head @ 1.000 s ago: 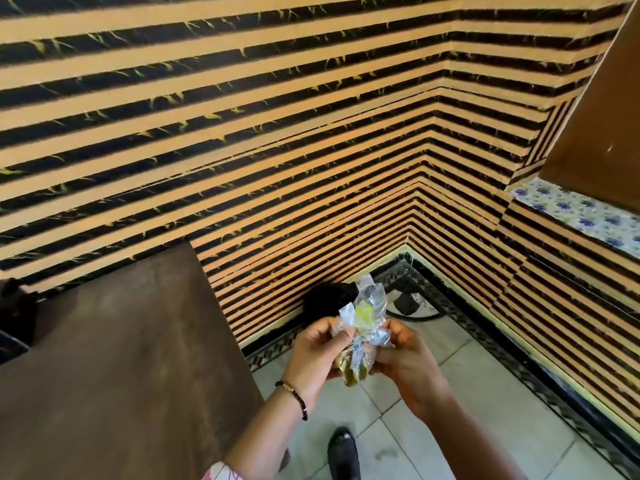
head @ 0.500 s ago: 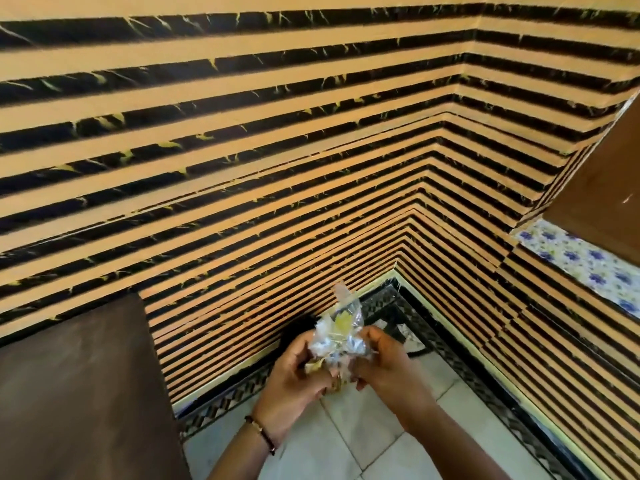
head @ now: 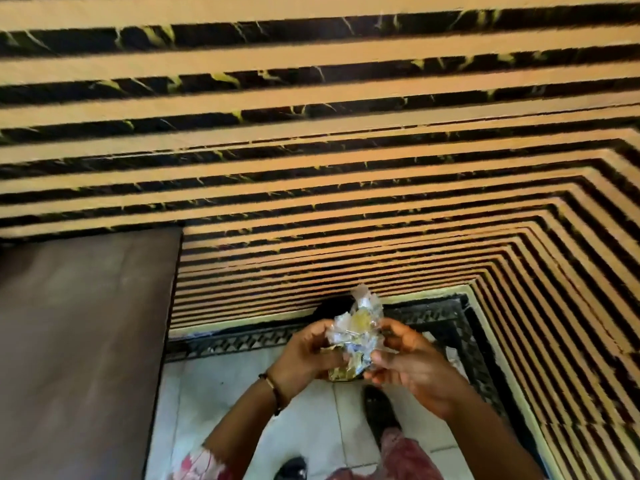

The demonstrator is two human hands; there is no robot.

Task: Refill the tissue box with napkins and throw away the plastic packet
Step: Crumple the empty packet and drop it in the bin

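Both hands are busy with the same thing: our left hand (head: 308, 355) and our right hand (head: 412, 368) have their fingers curled around the crumpled plastic packet (head: 356, 332), gripping it from either side. We're holding it up in front of us, above the pale tiled floor (head: 221, 393), with a scrunched bit of the clear wrap poking up out of the top. You can see a yellowish patch through the plastic, no idea what it is though, too blurry. Left wrist has a thin bracelet (head: 272, 388) on it. Off to our left is a dark brown table (head: 79, 341), and the striped tan and black wall (head: 311, 150) wraps round the corner ahead. Our dark shoe (head: 379, 408) shows just under the hands.
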